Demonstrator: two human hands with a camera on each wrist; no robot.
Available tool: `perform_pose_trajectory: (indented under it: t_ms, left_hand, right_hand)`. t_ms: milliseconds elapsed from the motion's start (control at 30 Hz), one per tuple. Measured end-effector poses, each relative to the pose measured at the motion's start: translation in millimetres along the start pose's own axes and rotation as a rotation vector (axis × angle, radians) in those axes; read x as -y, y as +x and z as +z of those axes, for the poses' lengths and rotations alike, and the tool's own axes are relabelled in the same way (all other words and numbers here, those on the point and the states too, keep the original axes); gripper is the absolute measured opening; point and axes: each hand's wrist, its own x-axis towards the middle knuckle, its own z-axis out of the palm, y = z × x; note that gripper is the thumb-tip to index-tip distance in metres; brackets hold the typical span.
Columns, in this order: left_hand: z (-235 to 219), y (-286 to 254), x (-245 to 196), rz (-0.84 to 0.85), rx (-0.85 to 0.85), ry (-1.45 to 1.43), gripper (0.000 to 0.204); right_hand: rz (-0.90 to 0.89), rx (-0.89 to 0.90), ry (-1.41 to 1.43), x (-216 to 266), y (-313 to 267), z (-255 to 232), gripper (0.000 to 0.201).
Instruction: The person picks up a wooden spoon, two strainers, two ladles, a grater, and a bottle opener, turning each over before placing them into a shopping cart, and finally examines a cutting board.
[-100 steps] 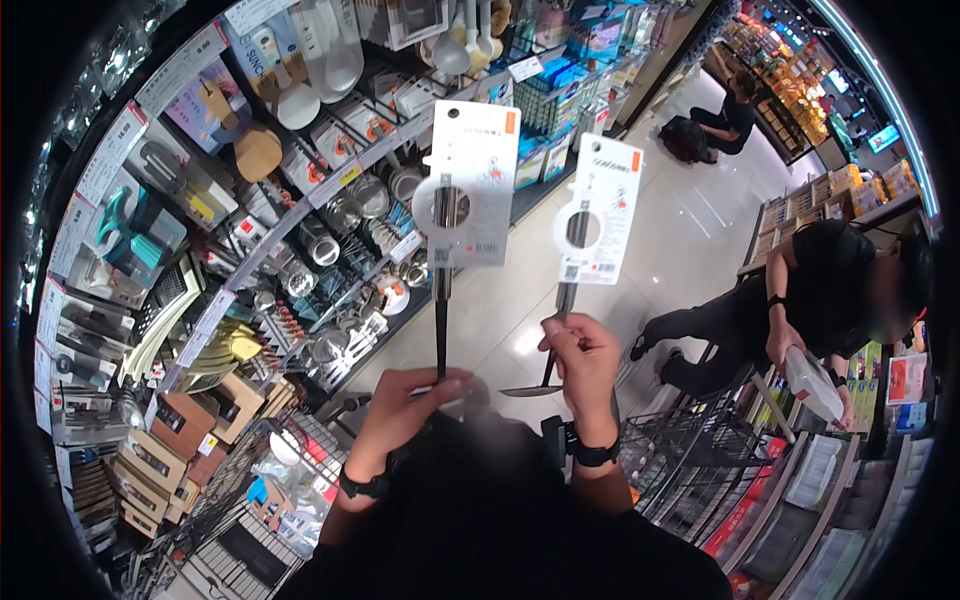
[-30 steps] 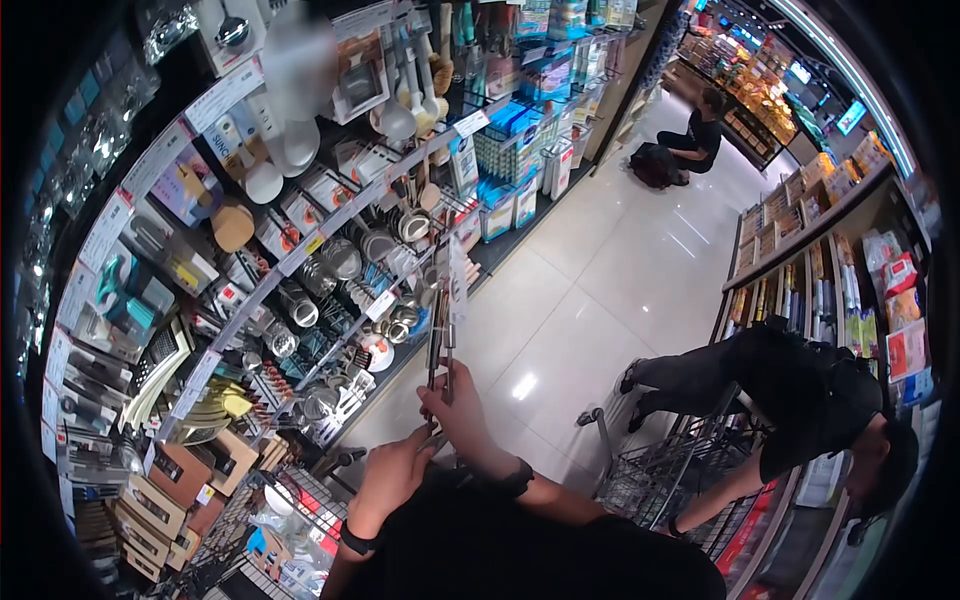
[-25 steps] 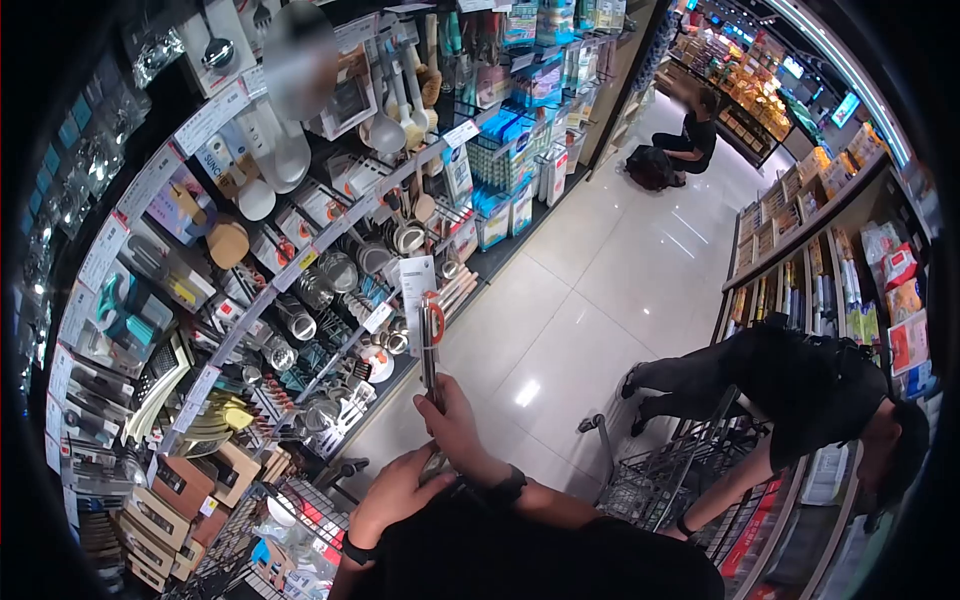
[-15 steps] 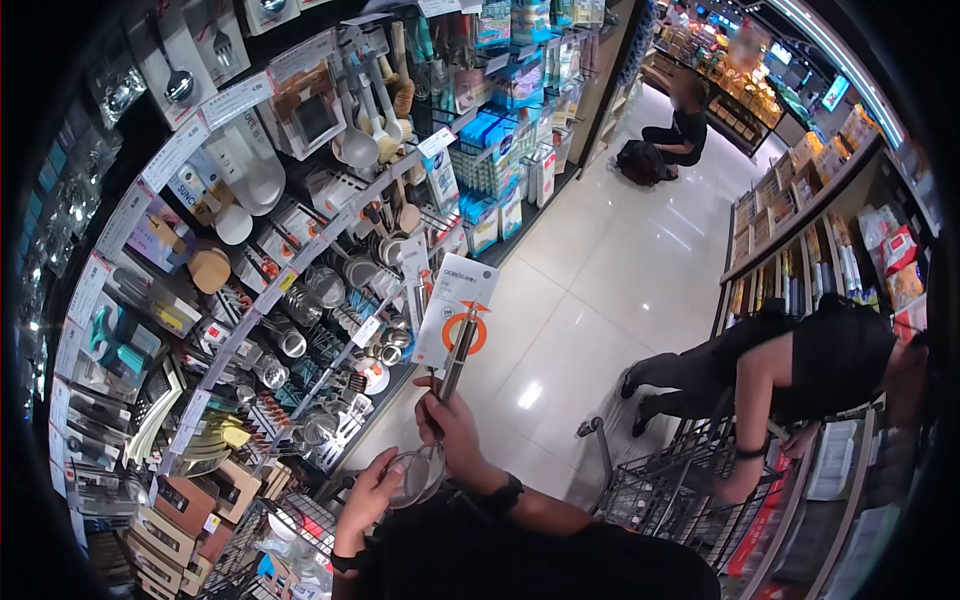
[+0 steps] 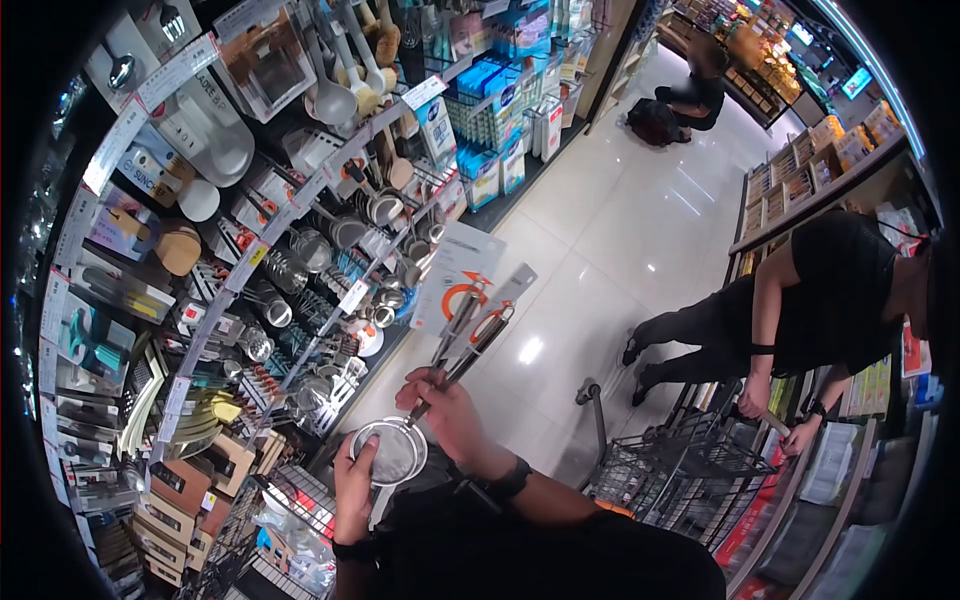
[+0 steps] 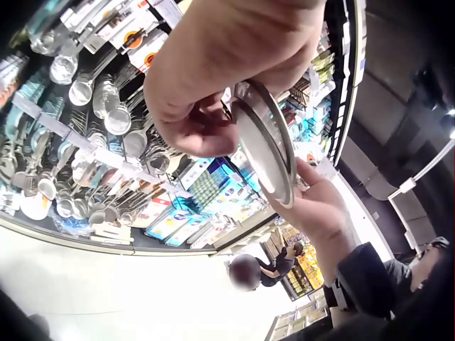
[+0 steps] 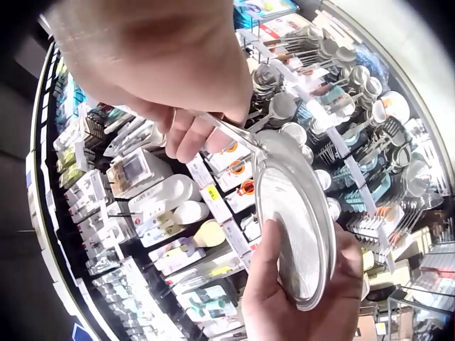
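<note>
Two fine-mesh strainers with metal rims, one [image 5: 400,452] overlapping the other, lie together in front of the person's body in the head view. My right hand [image 5: 452,425] grips their metal handles, whose cardboard tags [image 5: 458,268] with orange rings point up and away. My left hand [image 5: 352,490] pinches the round heads at the rim, its thumb across the mesh. The right wrist view shows the left thumb [image 7: 266,259] flat on the upper mesh [image 7: 288,227], the second rim close behind. In the left wrist view the two rims [image 6: 266,153] appear nearly edge-on.
A shelf [image 5: 210,310] of hanging kitchen tools runs along the left. A shopping cart [image 5: 690,470] stands at the right, beside a person [image 5: 800,310] in black. Another person [image 5: 700,90] squats farther down the aisle. A wire basket [image 5: 290,540] holds goods at lower left.
The strainers, earlier held apart with one in each hand, are now together in the right hand. Their tags have turned to show orange rings, and the left hand has come onto the mesh heads.
</note>
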Motion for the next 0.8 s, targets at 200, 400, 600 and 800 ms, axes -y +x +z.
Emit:
perform_pose_trajectory:
  t_ms: [200, 400, 600, 800]
  left_hand:
    - [2, -4, 7, -0.014, 0.059, -0.027, 0.021]
    - [8, -4, 7, 0.027, 0.061, 0.001, 0.021]
    - [10, -7, 3, 0.041, 0.034, 0.015, 0.023]
    - [18, -8, 1, 0.049, 0.031, 0.012, 0.023]
  right_hand:
    - [0.050, -0.075, 0.107, 0, 5, -18, 0.026]
    - [0.040, -0.063, 0.094, 11, 2, -18, 0.031]
    - [0.037, -0.038, 0.056, 14, -1, -18, 0.037]
    - [0.009, -0.020, 0.099, 21, -3, -19, 0.041]
